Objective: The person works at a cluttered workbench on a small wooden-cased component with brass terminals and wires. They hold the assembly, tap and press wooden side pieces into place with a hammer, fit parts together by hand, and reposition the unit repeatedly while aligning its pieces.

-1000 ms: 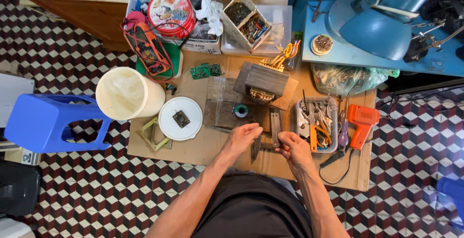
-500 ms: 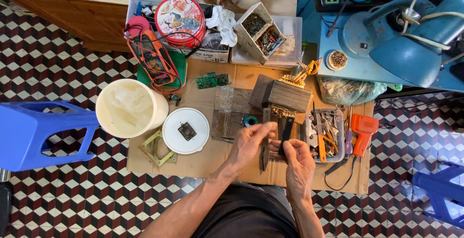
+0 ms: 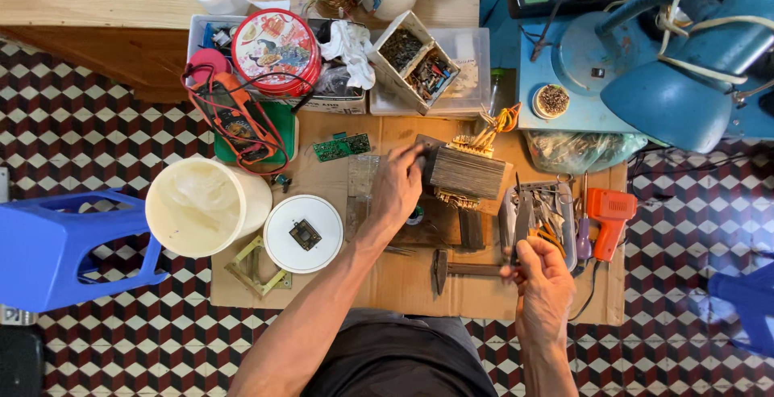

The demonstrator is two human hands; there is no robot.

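Observation:
My left hand reaches forward and grips the left end of a transformer with grey laminated plates and copper windings, standing on a wooden work board. My right hand is closed on a thin dark tool that points upward beside a metal tray of hand tools. A hammer lies on the board just left of my right hand.
A white bucket, a round white lid with a small part on it, a green circuit board, an orange multimeter, a red tin, an orange glue gun, a blue stool, a blue lamp.
My left hand moved up from the board's middle to the transformer. My right hand drew back to the right with the thin tool. The camera view shifted.

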